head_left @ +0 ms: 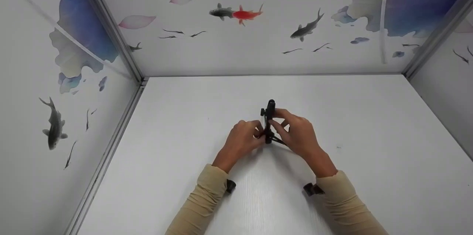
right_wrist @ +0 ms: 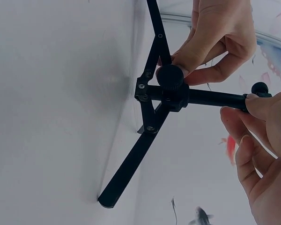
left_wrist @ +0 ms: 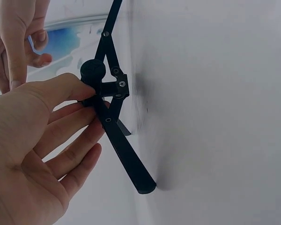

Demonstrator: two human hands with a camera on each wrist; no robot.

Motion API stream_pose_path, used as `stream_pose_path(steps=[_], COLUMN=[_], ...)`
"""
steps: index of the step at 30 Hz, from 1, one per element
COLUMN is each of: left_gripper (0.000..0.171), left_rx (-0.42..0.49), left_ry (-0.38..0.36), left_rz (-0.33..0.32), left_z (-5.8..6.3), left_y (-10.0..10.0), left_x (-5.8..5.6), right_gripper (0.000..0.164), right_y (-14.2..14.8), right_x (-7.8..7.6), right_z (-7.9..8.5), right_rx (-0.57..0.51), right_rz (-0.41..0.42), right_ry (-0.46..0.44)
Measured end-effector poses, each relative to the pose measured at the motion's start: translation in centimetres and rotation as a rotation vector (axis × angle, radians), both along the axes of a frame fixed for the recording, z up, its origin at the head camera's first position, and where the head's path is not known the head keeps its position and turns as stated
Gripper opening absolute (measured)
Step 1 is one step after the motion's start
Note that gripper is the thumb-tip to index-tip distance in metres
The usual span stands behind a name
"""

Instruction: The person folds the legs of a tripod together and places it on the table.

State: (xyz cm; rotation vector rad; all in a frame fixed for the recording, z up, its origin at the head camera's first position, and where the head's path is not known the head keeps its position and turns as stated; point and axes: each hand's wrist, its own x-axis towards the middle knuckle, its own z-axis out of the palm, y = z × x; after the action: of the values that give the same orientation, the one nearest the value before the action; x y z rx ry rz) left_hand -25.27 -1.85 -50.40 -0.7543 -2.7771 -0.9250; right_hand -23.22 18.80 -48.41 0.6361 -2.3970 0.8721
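A small black tripod (head_left: 271, 107) stands near the middle of the table with its legs (right_wrist: 126, 171) spread. My left hand (head_left: 242, 138) pinches the collar (right_wrist: 176, 97) just above the leg hinges, thumb beside a round knob (left_wrist: 92, 70). My right hand (head_left: 302, 135) grips the upper part of the centre column (right_wrist: 215, 98) between thumb and fingers. Past that hand, a smaller knob (right_wrist: 260, 88) sticks out near the column's top. In the left wrist view, the right hand (left_wrist: 14, 40) shows at upper left, the column mostly hidden behind the left hand.
The white table (head_left: 177, 176) is bounded by a back wall (head_left: 236, 54) printed with fish and petals. Side panels with metal frame posts (head_left: 111, 24) stand left and right. A small dark device (head_left: 313, 189) sits at the right cuff, another (head_left: 230, 186) at the left.
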Motion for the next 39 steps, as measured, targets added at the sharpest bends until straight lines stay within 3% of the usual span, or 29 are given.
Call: stream_pose_path(steps=[24, 39], left_gripper=[0.014, 0.014], left_rx=[0.000, 0.049], left_ry=[0.025, 0.039], left_rz=[0.012, 0.019], left_z=[0.09, 0.88], left_y=[0.07, 0.05], left_x=[0.23, 0.38], right_gripper=[0.031, 0.033], right_y=[0.08, 0.12], right_x=[0.12, 0.02], right_z=[0.15, 0.05], right_rx=[0.012, -0.006], right_rz=[0.002, 0.002], right_ry=[0.014, -0.009])
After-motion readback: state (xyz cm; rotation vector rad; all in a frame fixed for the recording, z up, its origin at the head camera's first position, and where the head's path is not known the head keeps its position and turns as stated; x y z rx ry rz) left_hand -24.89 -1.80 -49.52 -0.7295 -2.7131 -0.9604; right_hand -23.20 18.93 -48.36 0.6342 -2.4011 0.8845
